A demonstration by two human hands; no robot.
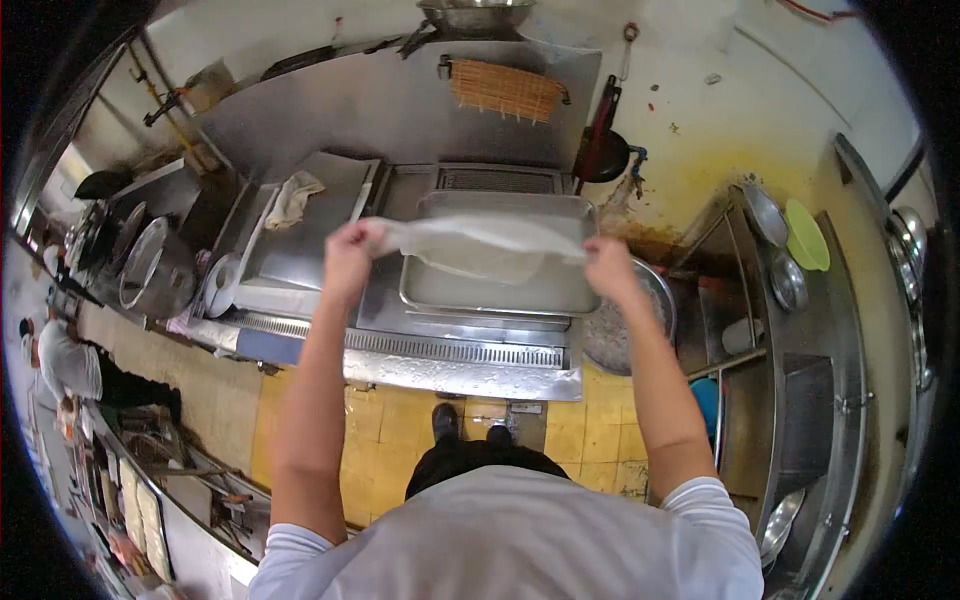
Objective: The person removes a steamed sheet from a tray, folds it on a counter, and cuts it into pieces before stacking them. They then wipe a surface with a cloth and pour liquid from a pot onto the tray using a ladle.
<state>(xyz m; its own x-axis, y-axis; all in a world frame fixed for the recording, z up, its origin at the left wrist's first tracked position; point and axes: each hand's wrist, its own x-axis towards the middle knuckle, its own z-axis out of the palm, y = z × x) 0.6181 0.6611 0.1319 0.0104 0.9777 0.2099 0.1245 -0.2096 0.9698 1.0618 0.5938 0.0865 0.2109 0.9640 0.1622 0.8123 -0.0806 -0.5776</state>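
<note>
My left hand [350,258] and my right hand [612,268] are both closed, each pinching one end of a thin, pale white sheet [475,247] that looks like wet cloth. Stretched between them, the sheet sags in the middle and is a little blurred by motion. Under it lies a rectangular metal tray [490,307] on the steel counter, with a cloudy whitish surface inside. The sheet overlaps the tray's middle in this view and hides part of it.
Left of the tray, a crumpled cloth [293,200] lies on a steel lid [310,240]. A large round basin [622,335] stands low at the right. Shelving [800,330] with bowls lines the right side. Another person [68,360] bends over at the far left.
</note>
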